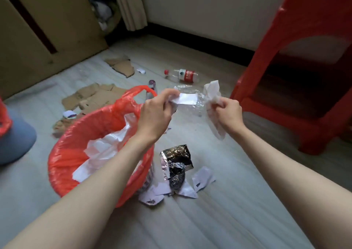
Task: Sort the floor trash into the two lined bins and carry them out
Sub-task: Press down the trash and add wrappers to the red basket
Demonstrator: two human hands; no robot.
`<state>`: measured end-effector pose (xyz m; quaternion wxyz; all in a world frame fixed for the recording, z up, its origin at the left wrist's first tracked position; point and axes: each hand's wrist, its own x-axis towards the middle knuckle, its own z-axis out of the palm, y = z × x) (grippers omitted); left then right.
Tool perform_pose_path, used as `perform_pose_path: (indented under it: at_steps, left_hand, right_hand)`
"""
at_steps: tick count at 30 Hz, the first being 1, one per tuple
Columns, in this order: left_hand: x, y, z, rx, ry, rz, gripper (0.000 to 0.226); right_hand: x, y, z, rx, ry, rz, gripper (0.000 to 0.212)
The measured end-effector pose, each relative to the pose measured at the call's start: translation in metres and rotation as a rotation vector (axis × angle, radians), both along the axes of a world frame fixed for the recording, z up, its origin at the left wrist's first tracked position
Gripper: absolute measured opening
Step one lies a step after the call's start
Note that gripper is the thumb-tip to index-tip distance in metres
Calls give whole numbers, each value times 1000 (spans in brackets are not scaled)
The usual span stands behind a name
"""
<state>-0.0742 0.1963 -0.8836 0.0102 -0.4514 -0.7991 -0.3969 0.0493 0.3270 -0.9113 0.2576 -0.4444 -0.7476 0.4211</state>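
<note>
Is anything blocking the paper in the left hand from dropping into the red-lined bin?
Nothing visible does. The left hand pinches the paper just past the bin rim, and the bin's mouth is open.

Stool: red plastic, far right, its legs standing on the floor.
Floor: pale grey wood-look boards, running from near to the far wall.
Wall: off-white, across the far side, with a dark skirting strip along its foot.
Curtain: beige, hanging folded at the far centre-left, ending near the floor.
Cardboard panel: large, brown, upright at the far left, a dark stripe slanting down it.
Grey-blue object: rounded, at the left edge, only partly in view.
</note>
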Motion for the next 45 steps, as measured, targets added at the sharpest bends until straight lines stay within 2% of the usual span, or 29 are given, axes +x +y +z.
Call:
perform_pose_path:
  at_steps: [3, 5, 8, 11, 13, 15, 16, 18, 19, 21, 24, 26, 27, 29, 32, 34, 38, 41, 45]
  left_hand:
    - [-26, -38, 20, 58, -44, 144, 27]
    - [-43, -66, 21, 49, -93, 228, 23]
    - [-61, -105, 7, -74, -159, 297, 24]
    - [-73, -137, -21, -329, -378, 247, 29]
    - [-75, -150, -34, -624, -535, 101, 41]
    - [-78, -159, -39, -830, -516, 20, 52]
    - [-79, -160, -38, -837, -483, 16, 52]
    - [-86, -163, -35, -715, -427, 63, 49]
    - [-91, -165, -32, -616, -392, 127, 48]
    - [-101, -169, -25, -313, -411, 298, 43]
    - [-116, -179, -12, 157, -569, 574, 37]
    - [-121, -188, -8, 212, -425, 668, 35]
    - [-120, -190, -7, 169, -334, 642, 36]
    - [-117, -190, -9, 12, -234, 439, 38]
    - [-113, -187, -26, -438, -231, 61, 42]
    - [-110, -187, -40, -717, -287, -76, 54]
    - [-104, -184, -61, -1136, -86, -111, 84]
    - [-107, -180, -71, -1248, -53, -80, 100]
    - [-112, -176, -86, -1346, -58, -58, 101]
  right_hand:
    - [-27, -21, 26, 40, 89, 40, 31]
    - [-46, -36, 36, 80, 79, 78, 21]
    - [-74, -54, 41, 193, 75, 130, 16]
    - [-91, -80, 44, 297, 69, 260, 11]
    - [-97, -96, 45, 352, 54, 373, 8]
    - [-103, -110, 47, 422, 53, 482, 9]
    - [-105, -118, 50, 459, 69, 531, 10]
    - [-110, -135, 55, 558, 96, 622, 18]
    - [-112, -145, 57, 612, 100, 673, 30]
    - [-117, -161, 54, 642, 80, 792, 44]
    - [-129, -179, 35, 633, -38, 951, 40]
    - [-135, -190, 16, 580, -248, 1075, 39]
    - [-137, -194, 4, 536, -356, 1133, 46]
    - [-138, -198, -14, 369, -500, 1185, 66]
    - [-138, -192, -25, 240, -454, 1138, 81]
    - [-138, -185, -25, 346, -430, 1104, 83]
    - [-138, -167, -28, 538, -629, 1007, 100]
    - [-144, -159, -40, 524, -796, 995, 104]
    - [-161, -167, -64, 376, -953, 1084, 104]
